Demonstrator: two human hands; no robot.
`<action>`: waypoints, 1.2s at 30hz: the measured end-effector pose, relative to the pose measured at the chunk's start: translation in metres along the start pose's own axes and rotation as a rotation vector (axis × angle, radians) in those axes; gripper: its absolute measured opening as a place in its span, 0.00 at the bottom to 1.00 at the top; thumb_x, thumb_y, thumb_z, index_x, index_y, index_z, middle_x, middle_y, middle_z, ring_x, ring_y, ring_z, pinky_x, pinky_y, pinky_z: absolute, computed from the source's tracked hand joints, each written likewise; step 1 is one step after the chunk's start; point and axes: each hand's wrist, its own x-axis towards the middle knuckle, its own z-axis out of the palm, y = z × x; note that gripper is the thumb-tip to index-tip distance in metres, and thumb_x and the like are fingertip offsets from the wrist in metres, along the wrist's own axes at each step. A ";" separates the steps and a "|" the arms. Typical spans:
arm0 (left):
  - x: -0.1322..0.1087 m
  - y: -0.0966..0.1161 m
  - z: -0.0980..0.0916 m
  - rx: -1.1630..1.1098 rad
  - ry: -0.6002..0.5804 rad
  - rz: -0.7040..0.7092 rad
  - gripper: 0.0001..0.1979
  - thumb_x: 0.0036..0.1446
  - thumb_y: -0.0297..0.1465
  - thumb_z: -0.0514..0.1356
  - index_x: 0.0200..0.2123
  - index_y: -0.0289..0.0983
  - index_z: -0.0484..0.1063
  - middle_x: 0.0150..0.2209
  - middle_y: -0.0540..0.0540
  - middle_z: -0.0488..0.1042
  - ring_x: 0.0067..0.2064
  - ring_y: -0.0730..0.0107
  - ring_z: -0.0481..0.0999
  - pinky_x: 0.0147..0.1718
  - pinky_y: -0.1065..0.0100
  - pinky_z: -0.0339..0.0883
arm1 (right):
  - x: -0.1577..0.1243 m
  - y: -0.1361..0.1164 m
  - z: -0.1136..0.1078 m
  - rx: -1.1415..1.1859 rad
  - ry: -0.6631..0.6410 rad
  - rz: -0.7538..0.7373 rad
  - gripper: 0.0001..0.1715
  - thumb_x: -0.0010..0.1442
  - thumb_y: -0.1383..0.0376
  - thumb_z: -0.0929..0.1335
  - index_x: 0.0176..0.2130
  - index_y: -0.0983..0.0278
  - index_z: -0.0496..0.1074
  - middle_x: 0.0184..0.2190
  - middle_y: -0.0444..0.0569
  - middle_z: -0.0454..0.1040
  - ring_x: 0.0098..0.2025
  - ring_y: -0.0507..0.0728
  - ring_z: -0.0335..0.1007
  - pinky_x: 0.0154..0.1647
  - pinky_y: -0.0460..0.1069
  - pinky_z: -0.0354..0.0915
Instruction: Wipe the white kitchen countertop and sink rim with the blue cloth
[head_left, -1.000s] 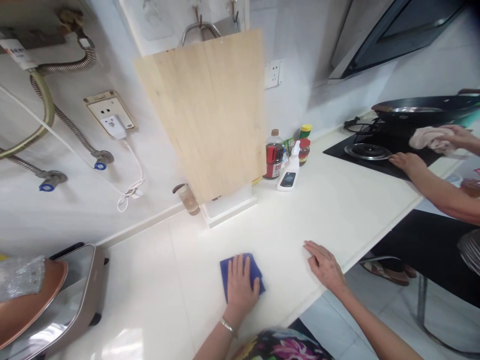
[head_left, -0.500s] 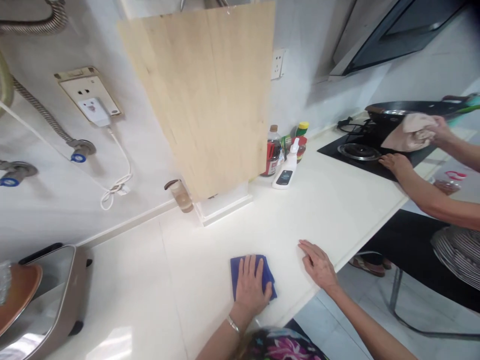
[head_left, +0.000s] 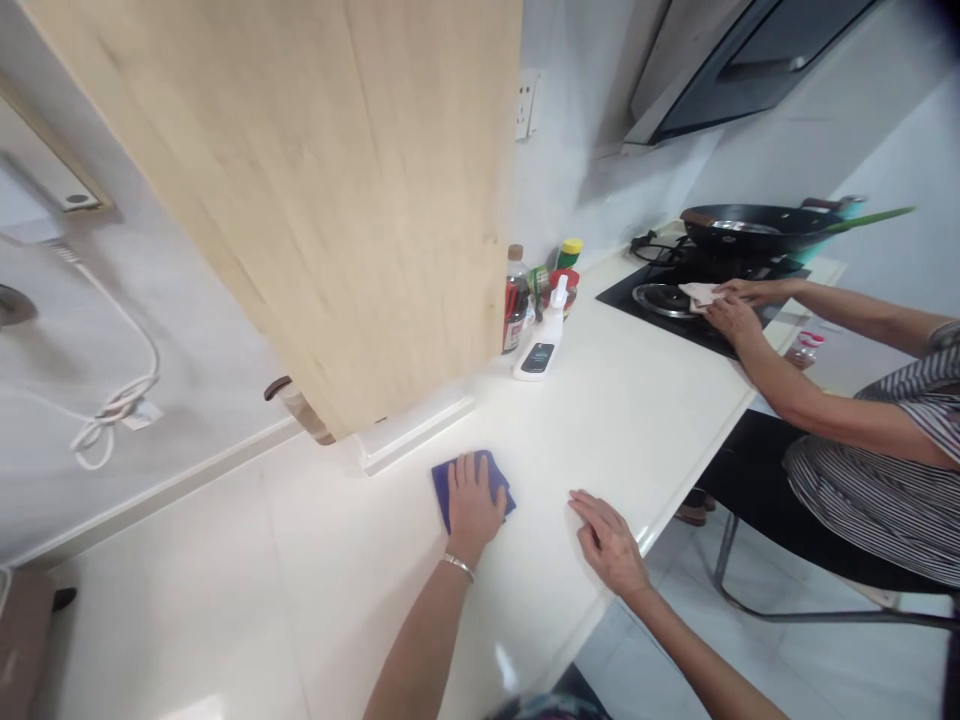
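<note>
A folded blue cloth [head_left: 442, 486] lies flat on the white countertop [head_left: 360, 590]. My left hand [head_left: 474, 500], with a silver bracelet at the wrist, presses on it from above, fingers spread and the cloth showing around them. To the right, my right hand [head_left: 609, 540] rests near the counter's front edge, its fingers stretched out and nothing in it. Beyond both hands stands a white spray bottle [head_left: 537, 352] with a dark label.
A wooden board [head_left: 360, 200] hangs low over the counter. Bottles and jars [head_left: 516, 300] stand by the wall. At the right, another person wipes near the black stove [head_left: 622, 290] with a pale cloth [head_left: 699, 292]; a wok [head_left: 757, 228] sits behind.
My left hand and the blue cloth have moved forward on the counter, toward the wall. The view has shifted closer to the board. The other person's cloth has come down onto the stove.
</note>
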 end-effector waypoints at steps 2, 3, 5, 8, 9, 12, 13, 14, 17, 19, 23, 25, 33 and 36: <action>0.020 0.001 0.007 -0.008 0.022 -0.042 0.33 0.64 0.41 0.49 0.68 0.33 0.56 0.69 0.33 0.58 0.71 0.46 0.53 0.69 0.40 0.45 | 0.001 -0.001 -0.001 0.001 -0.005 0.008 0.30 0.61 0.70 0.60 0.60 0.58 0.65 0.60 0.50 0.70 0.63 0.61 0.66 0.65 0.65 0.63; 0.029 0.001 0.011 -0.009 0.033 -0.059 0.33 0.64 0.41 0.49 0.68 0.33 0.56 0.69 0.32 0.59 0.71 0.45 0.53 0.69 0.40 0.45 | 0.001 -0.001 -0.002 0.005 -0.006 0.010 0.30 0.61 0.70 0.60 0.60 0.57 0.65 0.60 0.49 0.70 0.63 0.60 0.66 0.65 0.65 0.63; 0.047 0.001 0.017 -0.009 0.057 -0.085 0.33 0.64 0.41 0.49 0.69 0.33 0.55 0.69 0.32 0.59 0.71 0.45 0.53 0.69 0.40 0.45 | 0.002 -0.001 -0.002 0.012 -0.008 0.017 0.29 0.61 0.71 0.60 0.60 0.57 0.65 0.60 0.49 0.70 0.63 0.60 0.65 0.64 0.64 0.63; 0.070 0.000 0.023 -0.001 0.082 -0.119 0.33 0.64 0.40 0.49 0.69 0.31 0.55 0.68 0.31 0.59 0.70 0.44 0.53 0.69 0.39 0.45 | 0.002 -0.002 -0.003 0.021 -0.017 0.029 0.30 0.61 0.72 0.60 0.60 0.57 0.65 0.60 0.49 0.70 0.63 0.60 0.65 0.65 0.64 0.63; 0.076 -0.001 0.024 0.002 0.086 -0.131 0.33 0.64 0.40 0.49 0.68 0.30 0.55 0.68 0.30 0.58 0.70 0.44 0.53 0.68 0.39 0.45 | 0.002 -0.002 -0.004 0.023 -0.020 0.032 0.30 0.61 0.72 0.60 0.61 0.57 0.65 0.60 0.49 0.70 0.63 0.60 0.65 0.65 0.65 0.63; 0.092 -0.001 0.026 0.009 0.102 -0.160 0.33 0.64 0.40 0.49 0.67 0.27 0.56 0.67 0.28 0.59 0.69 0.42 0.54 0.68 0.39 0.45 | 0.003 -0.002 -0.005 0.035 -0.024 0.041 0.30 0.60 0.72 0.60 0.61 0.57 0.65 0.60 0.49 0.70 0.64 0.60 0.64 0.65 0.65 0.63; 0.095 0.000 0.026 0.008 0.111 -0.164 0.33 0.64 0.40 0.49 0.67 0.27 0.56 0.67 0.28 0.60 0.69 0.42 0.55 0.68 0.38 0.45 | 0.003 -0.002 -0.005 0.040 -0.023 0.043 0.30 0.60 0.72 0.60 0.61 0.57 0.65 0.60 0.49 0.70 0.64 0.60 0.64 0.65 0.65 0.63; 0.098 0.000 0.026 0.007 0.121 -0.165 0.33 0.63 0.39 0.49 0.68 0.28 0.56 0.66 0.28 0.60 0.69 0.41 0.55 0.67 0.37 0.45 | 0.003 -0.002 -0.005 0.043 -0.023 0.045 0.30 0.60 0.73 0.60 0.60 0.58 0.65 0.60 0.49 0.70 0.64 0.60 0.64 0.65 0.65 0.63; 0.099 0.001 0.027 0.003 0.136 -0.154 0.33 0.63 0.39 0.49 0.68 0.30 0.55 0.66 0.29 0.61 0.68 0.41 0.55 0.67 0.36 0.45 | 0.004 -0.002 -0.005 0.050 -0.014 0.042 0.30 0.60 0.73 0.60 0.60 0.58 0.65 0.60 0.49 0.70 0.64 0.59 0.64 0.65 0.65 0.64; 0.096 -0.001 0.026 0.008 0.133 -0.137 0.33 0.63 0.39 0.49 0.68 0.30 0.56 0.66 0.29 0.61 0.68 0.42 0.56 0.67 0.37 0.46 | 0.003 0.000 -0.004 0.052 -0.004 0.031 0.30 0.60 0.72 0.60 0.60 0.58 0.66 0.60 0.49 0.70 0.64 0.60 0.64 0.64 0.65 0.64; 0.080 -0.015 0.019 0.036 0.096 -0.075 0.31 0.62 0.40 0.51 0.66 0.34 0.60 0.66 0.34 0.63 0.68 0.46 0.58 0.68 0.41 0.47 | 0.001 0.003 -0.001 0.045 0.025 0.007 0.29 0.61 0.71 0.59 0.60 0.56 0.66 0.59 0.49 0.71 0.62 0.61 0.66 0.63 0.67 0.65; 0.068 -0.026 0.012 0.057 0.088 -0.060 0.31 0.62 0.41 0.52 0.66 0.36 0.61 0.66 0.35 0.64 0.68 0.47 0.59 0.69 0.44 0.48 | 0.001 0.005 0.001 0.042 0.035 -0.001 0.29 0.62 0.71 0.60 0.60 0.56 0.67 0.59 0.49 0.71 0.62 0.61 0.66 0.63 0.66 0.66; 0.004 -0.076 -0.031 0.157 0.130 -0.137 0.29 0.64 0.41 0.50 0.65 0.35 0.62 0.65 0.35 0.64 0.68 0.50 0.59 0.68 0.45 0.50 | 0.000 0.005 0.005 0.024 0.080 -0.036 0.26 0.63 0.69 0.59 0.58 0.58 0.67 0.58 0.51 0.72 0.60 0.61 0.68 0.60 0.65 0.68; -0.027 -0.095 -0.050 0.184 0.148 -0.156 0.29 0.64 0.42 0.50 0.65 0.35 0.62 0.65 0.35 0.64 0.68 0.50 0.60 0.68 0.47 0.51 | -0.001 0.007 0.006 0.022 0.077 -0.057 0.25 0.63 0.69 0.59 0.58 0.59 0.67 0.58 0.52 0.72 0.60 0.60 0.68 0.60 0.63 0.68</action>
